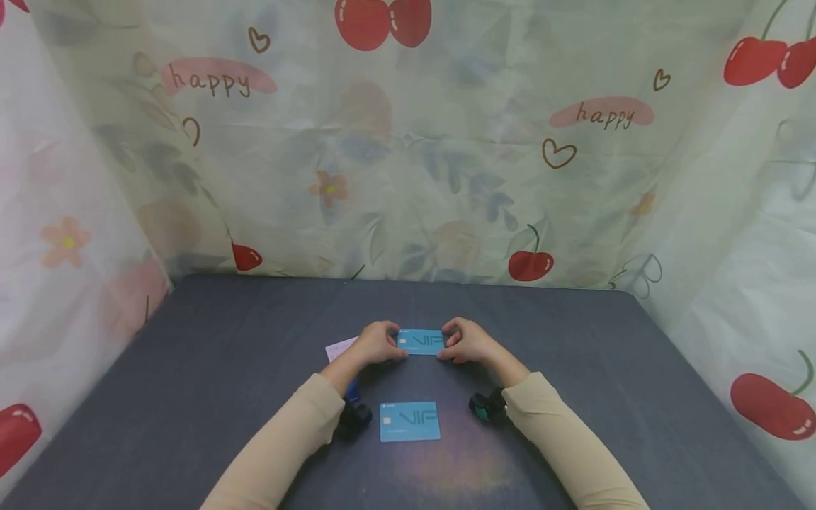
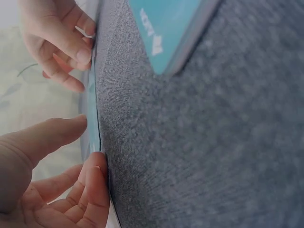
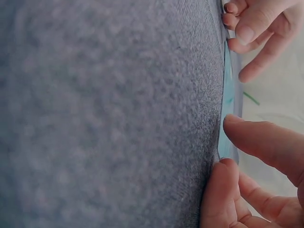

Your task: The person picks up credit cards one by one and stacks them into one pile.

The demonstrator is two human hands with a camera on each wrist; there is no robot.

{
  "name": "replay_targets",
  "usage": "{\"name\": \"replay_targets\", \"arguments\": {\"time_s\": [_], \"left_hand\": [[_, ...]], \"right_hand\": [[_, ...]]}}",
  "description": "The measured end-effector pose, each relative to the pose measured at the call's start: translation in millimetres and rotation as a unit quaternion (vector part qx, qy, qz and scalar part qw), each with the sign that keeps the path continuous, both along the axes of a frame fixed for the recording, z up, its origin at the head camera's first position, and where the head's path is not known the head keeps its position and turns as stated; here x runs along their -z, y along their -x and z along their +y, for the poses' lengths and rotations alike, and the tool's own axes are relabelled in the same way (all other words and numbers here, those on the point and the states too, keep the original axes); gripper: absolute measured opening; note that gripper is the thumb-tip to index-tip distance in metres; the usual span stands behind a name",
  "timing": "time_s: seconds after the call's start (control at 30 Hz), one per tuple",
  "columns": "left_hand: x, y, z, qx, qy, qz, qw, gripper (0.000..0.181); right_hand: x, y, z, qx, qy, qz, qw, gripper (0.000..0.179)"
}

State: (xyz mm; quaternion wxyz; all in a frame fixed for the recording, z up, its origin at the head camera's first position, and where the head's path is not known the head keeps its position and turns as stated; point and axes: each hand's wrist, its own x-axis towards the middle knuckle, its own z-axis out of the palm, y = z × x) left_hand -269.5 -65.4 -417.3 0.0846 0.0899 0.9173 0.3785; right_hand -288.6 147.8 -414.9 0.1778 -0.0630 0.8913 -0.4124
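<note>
Left hand (image 1: 375,344) and right hand (image 1: 470,341) pinch opposite ends of the far card (image 1: 418,343), well inside the edges of the dark counter (image 1: 191,361); the near card (image 1: 408,428) lies apart, between the sleeves (image 1: 274,450). Cherry-printed curtains (image 1: 414,92) line three sides.

The bare left hand (image 1: 375,345) and its wrist (image 1: 343,371) partly hide a pale pink, straight-edged flat piece (image 1: 338,348) and a dark blue thing (image 1: 353,392) of unclear shape. The left wrist view's top edge crops the nearer light-blue rectangular card (image 2: 166,23), whose small white print (image 1: 400,431) is unreadable from the head.
</note>
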Motion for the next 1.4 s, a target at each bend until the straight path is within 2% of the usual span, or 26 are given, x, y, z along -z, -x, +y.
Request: {"name": "replay_targets", "arguments": {"time_s": [0.3,0.53,0.77,1.4], "left_hand": [[-2.8,0.8,4.1,-0.003,0.023,0.001,0.9997,0.056],[-3.3,0.6,5.1,-0.010,0.022,-0.010,0.9996,0.056],[-4.4,-0.3,7.0,-0.019,0.046,0.022,0.9985,0.052],[-2.2,-0.5,10.0,-0.041,0.025,0.013,0.9988,0.047]], "right_hand": [[2.3,3.2,-1.1,-0.003,0.003,0.001,1.0000,0.053],[4.0,4.4,-1.5,-0.004,-0.002,0.008,1.0000,0.051],[1.7,2.5,-1.3,-0.011,-0.004,0.009,0.9999,0.050],[3.0,2.3,-3.2,0.003,-0.003,0.015,0.9999,0.048]]}}
